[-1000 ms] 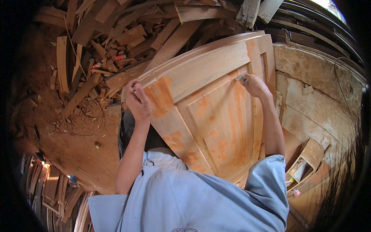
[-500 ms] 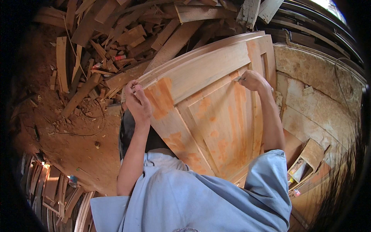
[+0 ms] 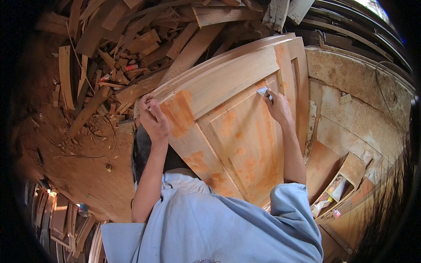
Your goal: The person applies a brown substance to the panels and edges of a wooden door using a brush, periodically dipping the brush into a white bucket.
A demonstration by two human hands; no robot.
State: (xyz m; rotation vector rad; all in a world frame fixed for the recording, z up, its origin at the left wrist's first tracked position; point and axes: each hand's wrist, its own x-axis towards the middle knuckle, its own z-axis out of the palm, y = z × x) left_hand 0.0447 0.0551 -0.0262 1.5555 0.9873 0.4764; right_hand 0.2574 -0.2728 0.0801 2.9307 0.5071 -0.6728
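A pale wooden panel door (image 3: 234, 85) with orange-brown filler smears (image 3: 180, 113) leans in front of me, its top edge away from me. My left hand (image 3: 154, 122) has its fingers curled over the door's far left corner, gripping the edge. In my right hand (image 3: 280, 109) is a putty knife (image 3: 262, 91), its handle mostly hidden by the fingers. The knife's blade points up and left, over the inset panel just below the top rail. Whether the blade touches the wood I cannot tell.
Wood offcuts (image 3: 144, 44) lie heaped beyond the door on the left, over brown dirt ground (image 3: 96, 175). To the right is a dusty, stained slab (image 3: 346, 118). An open wooden box (image 3: 346, 179) with tubes inside sits near my right elbow.
My right hand has moved left and a little down from the door's upper right, and the putty knife's blade now shows more fully. My left hand keeps its place on the corner.
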